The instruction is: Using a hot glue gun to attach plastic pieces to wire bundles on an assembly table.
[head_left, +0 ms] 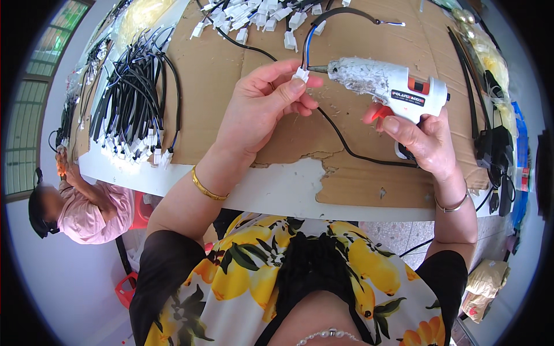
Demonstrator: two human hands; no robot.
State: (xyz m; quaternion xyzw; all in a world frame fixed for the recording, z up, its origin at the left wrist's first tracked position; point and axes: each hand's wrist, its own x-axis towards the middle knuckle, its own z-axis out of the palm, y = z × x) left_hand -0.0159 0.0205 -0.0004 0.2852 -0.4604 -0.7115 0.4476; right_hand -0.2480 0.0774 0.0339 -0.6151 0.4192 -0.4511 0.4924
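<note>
Between the thumb and fingers of my left hand (268,98) is a small white plug connector (300,74). A cable with blue and dark wires (309,46) rises from it and curves right to a bare-wired end. My right hand (421,135) grips a white glue gun (372,81) by its handle, with a finger at the red trigger. Dried glue coats the gun's front. Its metal nozzle points left and sits right beside the wires, just above the connector; whether it touches them I cannot tell. The gun's black cord (352,151) is partly hidden behind my hands.
Cardboard (369,181) covers much of the white table (277,187). A bundle of black cables with white connectors (135,95) lies at left, and more white connectors (265,14) are heaped at the back. Black adapters (493,147) hang at the right edge. Another person (92,210) works at far left.
</note>
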